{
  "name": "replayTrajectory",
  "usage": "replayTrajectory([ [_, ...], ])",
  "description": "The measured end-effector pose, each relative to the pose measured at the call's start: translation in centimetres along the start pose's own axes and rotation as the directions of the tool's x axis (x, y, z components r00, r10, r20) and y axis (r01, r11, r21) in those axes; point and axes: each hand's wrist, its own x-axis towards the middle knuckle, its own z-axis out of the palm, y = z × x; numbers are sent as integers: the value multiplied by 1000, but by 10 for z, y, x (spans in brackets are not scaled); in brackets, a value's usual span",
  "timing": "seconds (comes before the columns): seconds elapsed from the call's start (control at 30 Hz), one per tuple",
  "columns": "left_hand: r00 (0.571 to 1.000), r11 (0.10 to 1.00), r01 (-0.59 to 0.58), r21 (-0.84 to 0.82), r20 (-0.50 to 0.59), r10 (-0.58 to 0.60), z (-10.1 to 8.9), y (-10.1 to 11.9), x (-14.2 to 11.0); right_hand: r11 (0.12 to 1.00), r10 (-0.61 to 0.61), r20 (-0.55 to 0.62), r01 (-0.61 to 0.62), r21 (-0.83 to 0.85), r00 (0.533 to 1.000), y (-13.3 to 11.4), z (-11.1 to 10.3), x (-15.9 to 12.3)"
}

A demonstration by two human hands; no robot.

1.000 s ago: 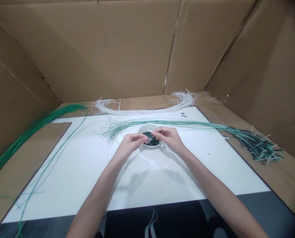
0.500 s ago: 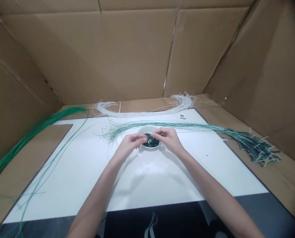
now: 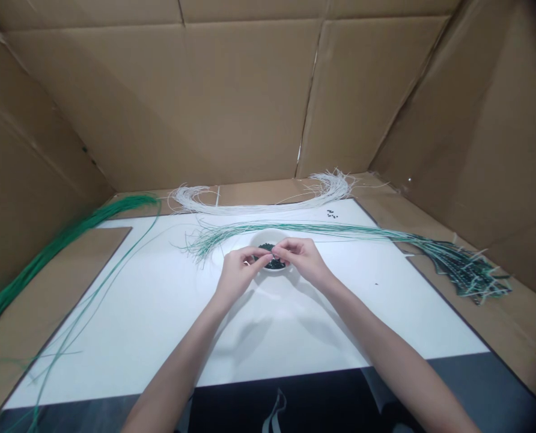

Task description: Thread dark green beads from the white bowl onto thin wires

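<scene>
A white bowl (image 3: 274, 234) of small dark green beads (image 3: 274, 264) stands in the middle of the white board. Over it, my left hand (image 3: 243, 267) and my right hand (image 3: 301, 255) bring their fingertips together. Both hands are closed in a pinch, thumb against forefinger. Whatever lies between the fingertips is too small to make out. Just behind the bowl runs a bundle of thin green and white strands (image 3: 322, 228), its right end a cluster of dark beaded strands (image 3: 470, 270).
Cardboard walls (image 3: 250, 102) enclose the back and sides. White strands (image 3: 259, 209) curve along the board's far edge. Long green strands (image 3: 70, 249) lie at the left, some trailing across the white board (image 3: 137, 337). Several loose dark beads (image 3: 331, 213) rest at the back right.
My hands have moved closer together over the bowl, so their fingertips now meet. My left hand shifted right and my right hand slightly left and down.
</scene>
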Motion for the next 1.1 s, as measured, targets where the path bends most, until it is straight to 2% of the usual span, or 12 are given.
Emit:
replayTrajectory([
  [0.2, 999, 999, 34, -26, 11, -33, -4, -1, 3, 993, -63, -39, 59, -101, 997, 1, -5, 2],
  [0.33, 983, 981, 152, -124, 118, -137, -8, 1, 6, 983, -93, -79, 79, -168, 992, 2, -11, 3],
  [0.47, 941, 872, 328, -363, 210, -266, -10, 0, 10, 974, -113, -96, 91, -208, 989, 1, -12, 2],
  [0.53, 926, 830, 367, -420, 245, -286, -9, -1, 11, 970, -109, -106, 82, -229, 988, 0, -10, 2],
  [0.63, 932, 859, 335, -387, 272, -240, -7, 2, 9, 966, -103, -104, 74, -246, 989, 0, -7, 0],
  [0.73, 950, 924, 269, -273, 232, -208, -7, 6, 6, 963, -113, -101, 83, -258, 988, -1, -7, 0],
  [0.93, 970, 972, 204, -113, 158, -185, -15, 5, 6, 962, -146, -201, 92, -259, 969, -1, -13, 3],
  [1.1, 988, 993, 110, -43, 112, -105, -17, 1, 9, 950, -157, -141, 111, -293, 977, -1, -5, 3],
])
